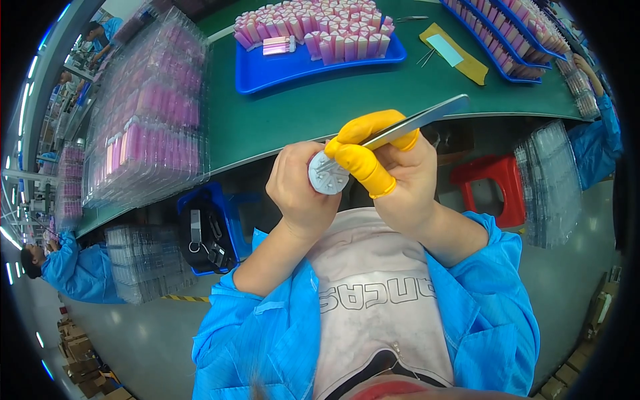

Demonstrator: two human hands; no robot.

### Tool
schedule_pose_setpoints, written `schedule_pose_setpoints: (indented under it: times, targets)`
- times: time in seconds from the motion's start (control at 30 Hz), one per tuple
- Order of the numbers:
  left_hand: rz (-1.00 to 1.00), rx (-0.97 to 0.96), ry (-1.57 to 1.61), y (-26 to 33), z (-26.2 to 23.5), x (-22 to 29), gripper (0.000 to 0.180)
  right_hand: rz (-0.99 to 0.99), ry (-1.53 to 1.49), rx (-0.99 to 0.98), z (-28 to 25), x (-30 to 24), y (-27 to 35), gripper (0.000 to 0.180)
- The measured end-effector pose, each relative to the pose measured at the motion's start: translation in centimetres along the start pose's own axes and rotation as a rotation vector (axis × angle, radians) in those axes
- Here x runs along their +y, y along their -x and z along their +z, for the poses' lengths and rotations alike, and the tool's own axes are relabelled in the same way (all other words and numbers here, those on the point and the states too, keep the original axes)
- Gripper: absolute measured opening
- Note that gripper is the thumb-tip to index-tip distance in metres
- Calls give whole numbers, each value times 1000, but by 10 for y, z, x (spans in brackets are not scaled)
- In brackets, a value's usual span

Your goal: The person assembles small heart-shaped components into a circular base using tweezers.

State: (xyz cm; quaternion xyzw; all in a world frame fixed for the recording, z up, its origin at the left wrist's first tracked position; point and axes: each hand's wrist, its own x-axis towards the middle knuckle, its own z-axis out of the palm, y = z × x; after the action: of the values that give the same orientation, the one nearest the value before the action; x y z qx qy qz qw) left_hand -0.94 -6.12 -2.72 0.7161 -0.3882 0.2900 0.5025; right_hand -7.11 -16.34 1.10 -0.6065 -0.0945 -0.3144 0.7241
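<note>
Currently we list: left hand [300, 187] closed around a small grey disc [327, 175], raised chest-high before the green table [320, 107] so its face meets the tool. Right hand [393, 170], yellow finger cots [363, 163] for grip, pinches steel tweezers [420, 120] tip-down onto the disc, wrist bent inward.

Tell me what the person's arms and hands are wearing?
Both arms wear bright blue work-coat sleeves, loose and pushed up toward the elbows, so the forearms are bare. The left hand wears nothing. The right hand has yellow rubber finger covers on the thumb and a finger. No watch, rings or cables show.
</note>
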Motion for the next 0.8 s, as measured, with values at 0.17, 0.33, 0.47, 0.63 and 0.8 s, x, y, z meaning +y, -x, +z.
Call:
schedule_pose_setpoints:
  times: [0.17,0.33,0.47,0.63,0.8]
  targets:
    - [14,8,4,1,1,-1,30,-6,15,-24,-1,-2,0,19]
    - [16,2,6,-1,-1,0,30,6,4,-23,-1,-3,0,18]
    - [25,14,5,-1,0,0,30,-3,-9,1,1,-2,0,18]
    - [13,14,6,-2,0,2,31,-40,34,-16,0,-2,-1,18]
    - [-6,7,36,-1,0,0,30,-33,64,-13,0,-4,-2,18]
